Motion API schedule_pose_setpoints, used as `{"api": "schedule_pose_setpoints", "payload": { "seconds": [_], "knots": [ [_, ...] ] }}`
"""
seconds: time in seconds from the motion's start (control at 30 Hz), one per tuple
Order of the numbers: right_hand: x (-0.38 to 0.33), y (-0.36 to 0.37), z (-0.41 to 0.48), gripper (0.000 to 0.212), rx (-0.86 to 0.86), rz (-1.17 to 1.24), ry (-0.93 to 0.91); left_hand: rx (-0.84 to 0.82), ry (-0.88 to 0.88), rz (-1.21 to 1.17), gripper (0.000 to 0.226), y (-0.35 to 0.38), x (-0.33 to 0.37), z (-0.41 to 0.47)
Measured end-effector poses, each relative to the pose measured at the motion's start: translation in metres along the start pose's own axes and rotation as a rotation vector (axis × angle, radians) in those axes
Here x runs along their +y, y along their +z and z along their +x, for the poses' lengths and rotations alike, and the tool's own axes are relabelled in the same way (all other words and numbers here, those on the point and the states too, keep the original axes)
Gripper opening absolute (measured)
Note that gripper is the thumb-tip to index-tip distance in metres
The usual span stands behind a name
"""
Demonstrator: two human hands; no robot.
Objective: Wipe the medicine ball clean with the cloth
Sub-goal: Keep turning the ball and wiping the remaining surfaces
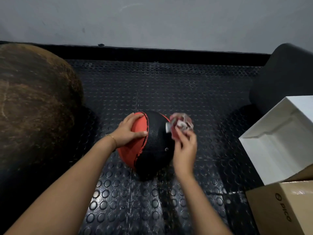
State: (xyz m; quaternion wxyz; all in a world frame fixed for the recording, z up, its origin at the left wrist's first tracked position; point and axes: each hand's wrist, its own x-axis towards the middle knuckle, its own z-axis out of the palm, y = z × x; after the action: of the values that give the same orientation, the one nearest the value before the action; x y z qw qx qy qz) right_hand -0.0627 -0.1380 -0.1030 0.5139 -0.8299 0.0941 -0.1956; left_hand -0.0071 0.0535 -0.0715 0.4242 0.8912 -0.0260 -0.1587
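A red and black medicine ball (153,146) rests on the studded black rubber floor in the middle of the view. My left hand (129,130) lies flat on its red left side, fingers spread over the top. My right hand (184,150) is at the ball's right side and grips a crumpled red and white cloth (181,125), which is pressed against the ball's upper right. The right hand and the cloth are blurred.
A large worn brown ball (33,102) fills the left. A white open box (281,139) and a brown cardboard box (284,207) stand at the right. A dark padded object (284,77) sits at the back right, by the grey wall (152,21).
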Motion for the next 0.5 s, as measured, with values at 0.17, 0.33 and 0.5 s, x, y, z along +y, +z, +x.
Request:
{"api": "schedule_pose_setpoints", "payload": {
  "seconds": [0.17, 0.33, 0.5],
  "knots": [
    [-0.004, 0.023, -0.024, 0.041, -0.028, -0.159, -0.121, 0.020, 0.003, -0.002, 0.109, -0.002, 0.000, 0.001],
    [0.027, -0.002, -0.066, 0.054, -0.156, -0.041, -0.183, 0.046, 0.003, -0.107, 0.103, -0.003, -0.006, -0.006],
    [-0.011, 0.015, 0.019, 0.034, -0.101, 0.001, 0.066, 0.096, -0.055, -0.178, 0.093, -0.005, -0.011, -0.015]
  ]
}}
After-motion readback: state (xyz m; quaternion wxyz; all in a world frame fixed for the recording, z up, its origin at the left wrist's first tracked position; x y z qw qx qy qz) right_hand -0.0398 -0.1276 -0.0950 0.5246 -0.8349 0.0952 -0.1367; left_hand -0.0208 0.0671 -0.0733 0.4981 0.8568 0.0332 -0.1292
